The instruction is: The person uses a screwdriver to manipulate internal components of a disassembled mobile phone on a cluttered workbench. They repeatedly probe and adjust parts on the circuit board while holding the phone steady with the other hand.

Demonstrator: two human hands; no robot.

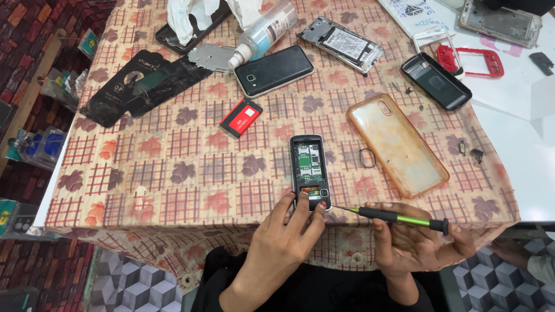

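A small phone (309, 166) lies back-up near the table's front edge, its cover off and its circuit board showing. My left hand (287, 238) pinches its lower end between thumb and fingers. My right hand (414, 240) grips a green and black screwdriver (398, 217) held almost level, its thin tip pointing left and stopping just right of the phone's lower corner.
On the leaf-patterned tablecloth (191, 179) lie a red battery (241, 117), a clear yellowed phone case (396, 144), two black phones (274, 70) (436, 81), an opened phone frame (341, 44), a spray bottle (263, 32), dark back covers (139, 86), a small ring (367, 158) and loose screws (469, 151).
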